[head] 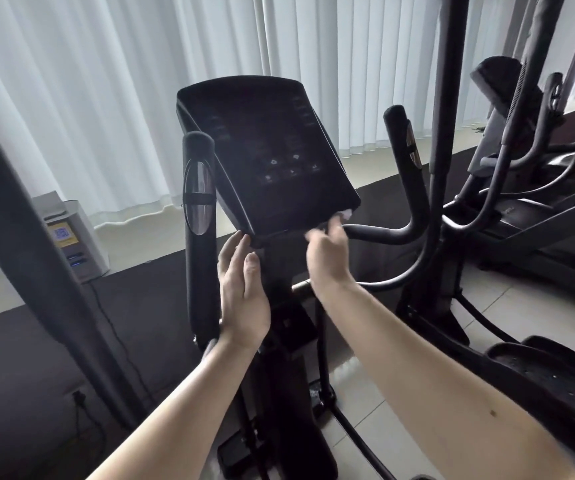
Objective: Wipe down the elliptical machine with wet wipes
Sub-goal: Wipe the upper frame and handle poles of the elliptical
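White pleated curtains (106, 81) fill the wall behind a dim gym room with pale floor tiles (365, 393) and a dark mat along the window. Straight ahead stands the elliptical machine, its black console (272, 143) tilted toward you with faint button icons on its face. Upright handlebars rise on either side of the console, the left handlebar (198, 202) bearing a shiny oval sensor plate.

Both your bare forearms reach up and forward from the bottom of the view. Your left grip (244, 292) is open: palm turned inward, fingers straight and together, fingertips touching the console's lower left corner, thumb raised alongside. Your right grip (327, 254) is at the console's lower right edge, back of the hand toward you, fingers curled around a white wet wipe (345, 213) pressed against the underside of that corner.

A second exercise machine (521, 133) stands to your right, and a small white box (71, 233) with a yellow sticker sits by the curtains at left
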The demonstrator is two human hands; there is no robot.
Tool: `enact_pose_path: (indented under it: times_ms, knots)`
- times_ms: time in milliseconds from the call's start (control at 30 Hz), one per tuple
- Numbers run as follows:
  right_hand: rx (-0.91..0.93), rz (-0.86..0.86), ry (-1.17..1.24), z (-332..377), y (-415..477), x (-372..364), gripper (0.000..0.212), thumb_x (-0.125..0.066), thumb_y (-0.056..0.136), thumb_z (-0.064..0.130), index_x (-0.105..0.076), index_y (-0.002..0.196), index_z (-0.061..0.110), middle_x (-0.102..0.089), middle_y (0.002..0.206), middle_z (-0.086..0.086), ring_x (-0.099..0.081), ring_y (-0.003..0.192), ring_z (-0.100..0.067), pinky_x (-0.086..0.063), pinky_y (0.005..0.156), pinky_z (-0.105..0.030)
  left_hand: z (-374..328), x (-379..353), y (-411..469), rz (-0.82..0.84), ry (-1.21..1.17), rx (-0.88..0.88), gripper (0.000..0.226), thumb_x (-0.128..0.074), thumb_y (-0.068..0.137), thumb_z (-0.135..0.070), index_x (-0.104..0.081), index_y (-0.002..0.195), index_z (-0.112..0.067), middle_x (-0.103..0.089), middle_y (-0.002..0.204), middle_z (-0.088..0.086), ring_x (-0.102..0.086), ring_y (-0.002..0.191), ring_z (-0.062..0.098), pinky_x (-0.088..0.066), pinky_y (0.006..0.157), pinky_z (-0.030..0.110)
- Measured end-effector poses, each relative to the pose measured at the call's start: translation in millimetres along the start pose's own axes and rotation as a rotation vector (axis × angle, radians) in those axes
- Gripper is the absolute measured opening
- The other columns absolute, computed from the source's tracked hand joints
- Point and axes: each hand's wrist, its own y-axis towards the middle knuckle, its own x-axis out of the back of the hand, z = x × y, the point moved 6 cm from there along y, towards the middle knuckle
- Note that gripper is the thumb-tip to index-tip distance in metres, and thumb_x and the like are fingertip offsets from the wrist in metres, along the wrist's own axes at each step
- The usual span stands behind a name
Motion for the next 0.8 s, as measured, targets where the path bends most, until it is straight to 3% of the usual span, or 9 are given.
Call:
enact_pose_path:
  times_ms: [67,133,267,333,433,533,667,733,800]
  knots:
    - [0.006,-0.048,-0.002,5,8,9,0.065,-0.044,0.09,-0.008,-0.042,0.151,0.015,-0.064,0.105,0.011,-0.06,0.087,0.008,-0.041,0.085,-0.008,2,-1,-1,-0.004,0.005,-0.001,0.058,-0.034,0.101,-0.044,-0.055,0.144,-0.011,-0.045,0.151,-0.012,-0.051,0.136,0.025,-0.041,0.115,0.045]
    - [-0.027,-0.016,-0.022,-3,-4,0,0.046,-0.046,0.089,-0.007,-0.055,0.131,0.011,-0.064,0.091,0.006,-0.06,0.077,-0.003,-0.047,0.084,-0.023,6,-2,-2,-0.01,-0.003,-0.004,0.058,-0.034,0.101,-0.045,-0.053,0.146,-0.013,-0.045,0.151,-0.012,-0.052,0.136,0.027,-0.042,0.114,0.048]
    - [-0.066,0.254,0.0,-24,-46,-35,0.034,-0.05,0.082,0.004,-0.066,0.112,0.012,-0.074,0.106,-0.009,-0.07,0.105,-0.023,-0.052,0.104,-0.044,12,0,-5,-0.038,-0.055,-0.013,0.057,-0.034,0.103,-0.043,-0.054,0.145,-0.011,-0.048,0.151,-0.007,-0.047,0.14,0.021,-0.04,0.115,0.05]
    - [-0.106,0.274,0.07,-24,-45,-37,0.028,-0.05,0.078,0.004,-0.068,0.099,0.01,-0.074,0.1,-0.013,-0.07,0.101,-0.028,-0.052,0.103,-0.049,13,1,-6,-0.048,-0.072,-0.016,0.054,-0.035,0.103,-0.039,-0.055,0.144,-0.011,-0.049,0.151,-0.006,-0.046,0.141,0.02,-0.039,0.115,0.052]
    - [-0.148,0.164,0.199,-16,-30,-25,0.023,-0.045,0.076,-0.003,-0.065,0.077,0.008,-0.063,0.082,-0.015,-0.062,0.084,-0.026,-0.053,0.09,-0.045,20,-2,-6,-0.05,-0.075,-0.011,0.051,-0.036,0.104,-0.038,-0.056,0.144,-0.014,-0.048,0.15,-0.012,-0.045,0.142,0.021,-0.037,0.116,0.055]
    - [-0.126,0.045,0.219,-14,-11,-4,0.035,-0.04,0.085,-0.017,-0.068,0.075,0.003,-0.069,0.077,-0.01,-0.069,0.078,-0.018,-0.059,0.086,-0.034,27,-5,-8,-0.05,-0.083,0.027,0.05,-0.036,0.103,-0.039,-0.056,0.143,-0.016,-0.046,0.15,-0.016,-0.043,0.143,0.019,-0.036,0.117,0.052]
    - [-0.108,-0.082,0.014,-30,6,9,0.008,-0.071,0.08,-0.003,-0.073,0.077,0.005,-0.076,0.08,-0.008,-0.069,0.075,-0.012,-0.057,0.085,-0.028,33,-11,-13,-0.012,-0.08,0.12,0.04,-0.04,0.107,-0.016,-0.054,0.144,-0.01,-0.044,0.151,-0.006,-0.037,0.141,0.001,-0.032,0.119,0.025]
    - [-0.163,-0.16,0.089,-38,12,9,0.012,-0.075,0.078,-0.006,-0.069,0.085,0.001,-0.075,0.075,-0.005,-0.07,0.068,-0.012,-0.058,0.08,-0.024,34,-13,-14,0.005,-0.072,0.138,0.039,-0.041,0.108,-0.009,-0.052,0.145,-0.008,-0.043,0.151,-0.006,-0.037,0.135,-0.01,-0.029,0.111,0.008]
    - [-0.156,-0.222,0.127,-46,20,9,0.022,-0.075,0.077,-0.008,-0.065,0.095,0.0,-0.075,0.079,-0.008,-0.072,0.071,-0.015,-0.057,0.078,-0.023,37,-15,-12,0.011,-0.07,0.148,0.039,-0.041,0.107,-0.006,-0.052,0.145,-0.007,-0.043,0.15,-0.004,-0.038,0.129,-0.017,-0.03,0.105,0.002]
